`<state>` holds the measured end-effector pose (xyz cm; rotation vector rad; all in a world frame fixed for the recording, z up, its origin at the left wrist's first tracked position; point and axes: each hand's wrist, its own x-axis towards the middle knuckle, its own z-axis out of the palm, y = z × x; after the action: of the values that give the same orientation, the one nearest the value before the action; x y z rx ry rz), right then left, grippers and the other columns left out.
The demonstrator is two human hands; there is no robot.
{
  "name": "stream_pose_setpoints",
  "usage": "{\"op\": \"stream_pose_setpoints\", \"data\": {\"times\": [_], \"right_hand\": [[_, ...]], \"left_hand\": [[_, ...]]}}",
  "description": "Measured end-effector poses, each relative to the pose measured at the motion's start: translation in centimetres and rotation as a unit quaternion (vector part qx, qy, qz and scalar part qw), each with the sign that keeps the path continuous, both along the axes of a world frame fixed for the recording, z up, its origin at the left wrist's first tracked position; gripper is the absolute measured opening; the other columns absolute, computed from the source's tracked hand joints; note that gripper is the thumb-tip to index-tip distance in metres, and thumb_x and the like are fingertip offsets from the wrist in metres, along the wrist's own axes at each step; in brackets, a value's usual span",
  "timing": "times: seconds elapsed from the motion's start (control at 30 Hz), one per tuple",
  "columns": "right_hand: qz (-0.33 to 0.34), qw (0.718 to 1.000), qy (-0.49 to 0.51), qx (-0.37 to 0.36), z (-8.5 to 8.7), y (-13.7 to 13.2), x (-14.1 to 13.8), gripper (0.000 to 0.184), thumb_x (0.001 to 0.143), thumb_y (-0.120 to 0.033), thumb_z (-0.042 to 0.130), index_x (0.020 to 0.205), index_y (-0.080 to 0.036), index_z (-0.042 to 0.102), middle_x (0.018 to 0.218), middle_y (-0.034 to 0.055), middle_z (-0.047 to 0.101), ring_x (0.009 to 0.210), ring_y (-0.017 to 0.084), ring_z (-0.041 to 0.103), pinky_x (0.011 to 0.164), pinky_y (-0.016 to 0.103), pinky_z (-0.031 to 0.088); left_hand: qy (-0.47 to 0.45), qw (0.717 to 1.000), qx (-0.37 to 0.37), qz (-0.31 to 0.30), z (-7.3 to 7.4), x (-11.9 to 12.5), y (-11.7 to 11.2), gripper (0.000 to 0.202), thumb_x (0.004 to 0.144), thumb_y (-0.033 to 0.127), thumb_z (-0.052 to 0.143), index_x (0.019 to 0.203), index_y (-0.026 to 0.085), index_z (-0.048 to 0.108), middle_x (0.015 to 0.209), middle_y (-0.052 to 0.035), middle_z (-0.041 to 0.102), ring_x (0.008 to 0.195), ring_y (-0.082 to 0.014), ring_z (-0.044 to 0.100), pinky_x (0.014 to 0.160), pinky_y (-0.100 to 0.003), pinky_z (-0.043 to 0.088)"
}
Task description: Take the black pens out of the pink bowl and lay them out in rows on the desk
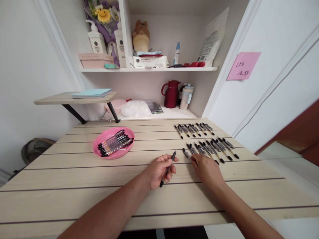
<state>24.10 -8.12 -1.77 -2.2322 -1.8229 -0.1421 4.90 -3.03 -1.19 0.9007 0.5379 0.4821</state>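
My left hand (163, 171) is closed around a black gel pen (173, 155), its bare tip tilted up and its black end pointing down toward me. To the right, my right hand (206, 167) has its fingers pinched together at the left end of the nearer row of pens (219, 148). A pen cap (185, 153), dark at one end and clear at the other, runs into those fingertips; the hand partly covers it. Farther back lies a second row of pens (190, 130). Capped pens (116, 143) fill a pink bowl (97, 153) on the left.
A small raised shelf (53, 98) with blue paper (92, 93) stands at the table's back left. Behind the slatted table (74, 179) are a red thermos jug (171, 94), a speckled cup (186, 97) and a white plastic bag (136, 109).
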Motion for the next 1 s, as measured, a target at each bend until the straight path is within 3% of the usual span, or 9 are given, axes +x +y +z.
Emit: {"op": "stream_pose_setpoints", "data": {"times": [0.13, 0.27, 0.33, 0.4, 0.5, 0.73, 0.87, 1.0], "right_hand": [[0.009, 1.000, -0.002, 0.010, -0.1, 0.2, 0.0, 0.018, 0.083, -0.022, 0.039, 0.078, -0.020, 0.056, 0.079, 0.0057, 0.063, 0.066, 0.016, 0.056, 0.053, 0.025, 0.028], [0.014, 0.996, 0.080, 0.048, 0.3, -1.0, -1.1, 0.020, 0.083, -0.031, 0.040, 0.074, -0.020, 0.054, 0.075, 0.0045, 0.060, 0.064, 0.017, 0.054, 0.054, 0.025, 0.030], [0.048, 0.978, 0.197, 0.040, 0.4, -2.0, -2.4, 0.026, 0.083, -0.037, 0.038, 0.069, -0.020, 0.053, 0.066, 0.0024, 0.058, 0.060, 0.016, 0.052, 0.054, 0.025, 0.033], [0.094, 0.943, 0.319, 0.012, 0.3, -3.1, -4.0, 0.027, 0.081, -0.040, 0.041, 0.067, -0.020, 0.052, 0.061, 0.0008, 0.057, 0.058, 0.015, 0.051, 0.053, 0.023, 0.035], [0.093, 0.915, 0.392, 0.014, -0.2, -4.0, -6.0, 0.018, 0.076, -0.037, 0.049, 0.071, -0.020, 0.054, 0.060, -0.0002, 0.057, 0.056, 0.014, 0.051, 0.052, 0.023, 0.036], [0.068, 0.938, 0.333, 0.069, -0.5, -4.0, -6.9, 0.013, 0.075, -0.026, 0.045, 0.076, -0.020, 0.057, 0.064, 0.0003, 0.061, 0.056, 0.013, 0.053, 0.052, 0.023, 0.035], [0.043, 0.970, 0.214, 0.108, -0.7, -3.8, -5.6, 0.013, 0.075, -0.023, 0.043, 0.074, -0.019, 0.056, 0.066, 0.0017, 0.061, 0.058, 0.014, 0.055, 0.055, 0.024, 0.035], [-0.003, 0.993, 0.080, 0.087, -0.9, -3.2, -3.5, 0.012, 0.076, -0.020, 0.043, 0.071, -0.019, 0.054, 0.066, 0.0031, 0.060, 0.059, 0.015, 0.054, 0.053, 0.025, 0.029]], "left_hand": [[-0.002, 1.000, -0.007, 0.015, 0.2, 0.0, -0.2, 0.024, 0.074, 0.030, 0.057, 0.093, 0.017, 0.055, 0.064, 0.0012, 0.052, 0.040, -0.0046, 0.044, 0.036, -0.016, 0.029], [-0.047, 0.996, -0.043, 0.066, 0.3, 0.2, -0.5, 0.022, 0.069, 0.021, 0.063, 0.089, 0.017, 0.056, 0.068, 0.0017, 0.051, 0.058, -0.0084, 0.054, 0.057, -0.026, 0.048], [-0.079, 0.991, -0.059, 0.096, 0.2, 0.4, -0.6, 0.021, 0.067, 0.017, 0.065, 0.086, 0.017, 0.056, 0.069, 0.0017, 0.052, 0.064, -0.0096, 0.056, 0.068, -0.031, 0.049], [-0.098, 0.986, -0.065, 0.119, 0.0, 0.6, -0.6, 0.021, 0.067, 0.015, 0.066, 0.085, 0.017, 0.056, 0.071, 0.0008, 0.054, 0.069, -0.0109, 0.057, 0.073, -0.032, 0.048], [-0.097, 0.982, -0.073, 0.142, -0.1, 0.9, -0.6, 0.022, 0.066, 0.014, 0.067, 0.084, 0.016, 0.056, 0.072, -0.0004, 0.056, 0.074, -0.0127, 0.059, 0.077, -0.032, 0.046], [-0.085, 0.981, -0.056, 0.167, 0.0, 1.1, -0.6, 0.027, 0.062, 0.016, 0.070, 0.086, 0.015, 0.058, 0.076, -0.0018, 0.059, 0.080, -0.0162, 0.061, 0.081, -0.033, 0.044], [-0.065, 0.983, -0.027, 0.171, -0.2, 1.0, -0.5, 0.034, 0.065, 0.021, 0.069, 0.097, 0.016, 0.058, 0.089, -0.0068, 0.061, 0.088, -0.0176, 0.058, 0.086, -0.035, 0.040], [-0.029, 0.983, -0.014, 0.182, -0.5, 0.8, -0.3, 0.034, 0.066, 0.023, 0.068, 0.098, 0.016, 0.059, 0.100, -0.0098, 0.059, 0.093, -0.0181, 0.055, 0.087, -0.036, 0.040]]}}
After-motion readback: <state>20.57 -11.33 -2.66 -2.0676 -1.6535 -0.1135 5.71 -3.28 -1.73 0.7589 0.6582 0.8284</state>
